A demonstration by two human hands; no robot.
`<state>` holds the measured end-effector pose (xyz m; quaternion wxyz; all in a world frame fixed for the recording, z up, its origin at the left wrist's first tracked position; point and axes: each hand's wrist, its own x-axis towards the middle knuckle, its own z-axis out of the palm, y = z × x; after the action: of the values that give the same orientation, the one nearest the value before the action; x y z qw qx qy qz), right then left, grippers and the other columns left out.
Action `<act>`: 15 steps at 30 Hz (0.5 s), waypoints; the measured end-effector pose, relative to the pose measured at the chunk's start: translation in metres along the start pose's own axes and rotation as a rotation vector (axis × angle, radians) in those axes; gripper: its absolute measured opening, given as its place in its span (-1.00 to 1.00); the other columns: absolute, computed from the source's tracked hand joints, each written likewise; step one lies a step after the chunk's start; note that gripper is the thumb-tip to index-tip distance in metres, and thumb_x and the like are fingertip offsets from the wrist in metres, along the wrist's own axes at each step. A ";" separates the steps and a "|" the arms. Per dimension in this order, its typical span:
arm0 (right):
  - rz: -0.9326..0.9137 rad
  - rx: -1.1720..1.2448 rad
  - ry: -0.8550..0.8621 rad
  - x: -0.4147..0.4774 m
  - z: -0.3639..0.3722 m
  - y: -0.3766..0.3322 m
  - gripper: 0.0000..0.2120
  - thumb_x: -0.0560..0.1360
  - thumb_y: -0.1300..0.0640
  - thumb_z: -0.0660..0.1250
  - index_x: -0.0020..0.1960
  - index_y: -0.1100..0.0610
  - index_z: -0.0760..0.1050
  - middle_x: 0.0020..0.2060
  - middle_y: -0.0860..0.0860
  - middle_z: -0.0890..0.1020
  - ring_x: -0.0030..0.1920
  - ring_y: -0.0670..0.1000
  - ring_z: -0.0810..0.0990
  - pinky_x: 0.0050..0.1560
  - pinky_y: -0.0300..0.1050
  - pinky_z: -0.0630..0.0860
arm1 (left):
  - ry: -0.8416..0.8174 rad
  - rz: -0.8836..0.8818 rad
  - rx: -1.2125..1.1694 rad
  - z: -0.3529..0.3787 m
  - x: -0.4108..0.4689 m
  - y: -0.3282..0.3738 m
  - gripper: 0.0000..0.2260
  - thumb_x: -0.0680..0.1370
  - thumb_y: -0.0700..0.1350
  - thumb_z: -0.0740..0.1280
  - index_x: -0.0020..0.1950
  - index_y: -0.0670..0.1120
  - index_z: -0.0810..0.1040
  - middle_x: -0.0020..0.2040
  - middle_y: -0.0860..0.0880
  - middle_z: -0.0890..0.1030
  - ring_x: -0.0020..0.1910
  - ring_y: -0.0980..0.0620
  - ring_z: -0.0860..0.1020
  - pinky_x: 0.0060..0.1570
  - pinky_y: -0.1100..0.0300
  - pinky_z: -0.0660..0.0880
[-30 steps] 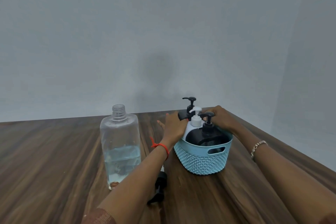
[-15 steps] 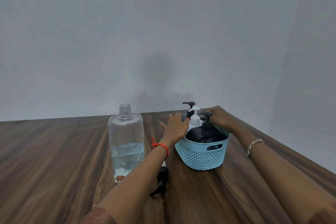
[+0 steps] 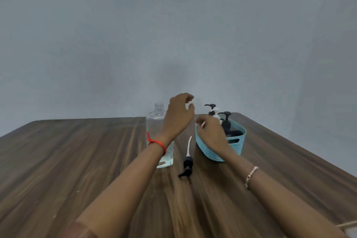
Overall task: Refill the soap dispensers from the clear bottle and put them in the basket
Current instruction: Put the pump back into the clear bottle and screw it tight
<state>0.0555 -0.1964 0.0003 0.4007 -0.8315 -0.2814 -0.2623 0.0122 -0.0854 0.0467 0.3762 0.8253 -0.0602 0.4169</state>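
A light-blue woven basket (image 3: 236, 148) stands on the wooden table, right of centre. In it are a black dispenser (image 3: 226, 122) with a black pump, a white dispenser (image 3: 216, 115) and another black pump top (image 3: 211, 106) behind. The clear bottle (image 3: 158, 114), uncapped and partly filled, stands left of the basket, partly behind my left arm. My left hand (image 3: 178, 115) hovers above the table between bottle and basket, fingers loosely curled, holding nothing. My right hand (image 3: 210, 131) is in front of the basket's left side, fingers relaxed and empty.
A loose black pump head with a white tube (image 3: 187, 159) lies on the table (image 3: 77, 160) between the bottle and the basket. The table's right edge runs close behind the basket. A grey wall stands behind the table.
Both hands have let go of the dispensers and basket and drawn back; the left hand has risen. The view has tilted up, and the loose pump is now uncovered.
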 end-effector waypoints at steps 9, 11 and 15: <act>0.243 -0.290 -0.433 -0.067 0.058 -0.014 -0.81 0.51 0.20 0.23 0.10 0.24 0.42 0.11 0.22 0.51 0.09 0.19 0.53 0.08 0.00 0.49 | 0.140 0.121 0.096 -0.049 -0.067 -0.045 -0.62 0.49 -0.29 0.32 0.30 -0.20 0.40 0.33 -0.12 0.40 0.36 0.01 0.32 0.38 0.24 0.22; 0.264 -0.189 -0.374 -0.067 0.059 -0.013 -0.88 0.48 0.26 0.21 0.00 0.26 0.45 0.03 0.23 0.56 0.02 0.19 0.55 0.01 -0.03 0.49 | 0.144 0.068 0.107 -0.053 -0.071 -0.054 -0.57 0.48 -0.27 0.33 0.34 -0.18 0.35 0.38 -0.10 0.34 0.40 0.02 0.29 0.38 0.29 0.18; 0.301 -0.020 -0.232 -0.056 0.048 -0.013 -0.91 0.40 0.32 0.29 -0.09 0.27 0.48 -0.06 0.20 0.58 -0.04 0.13 0.55 -0.05 -0.02 0.50 | 0.117 -0.054 0.080 -0.056 -0.073 -0.066 -0.48 0.49 -0.22 0.35 0.41 -0.15 0.25 0.42 -0.09 0.27 0.42 0.00 0.26 0.36 0.29 0.18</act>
<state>0.0172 -0.1652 -0.0559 0.3922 -0.8928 -0.1953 -0.1046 -0.0435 -0.0165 -0.0244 0.3568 0.8151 0.0010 0.4563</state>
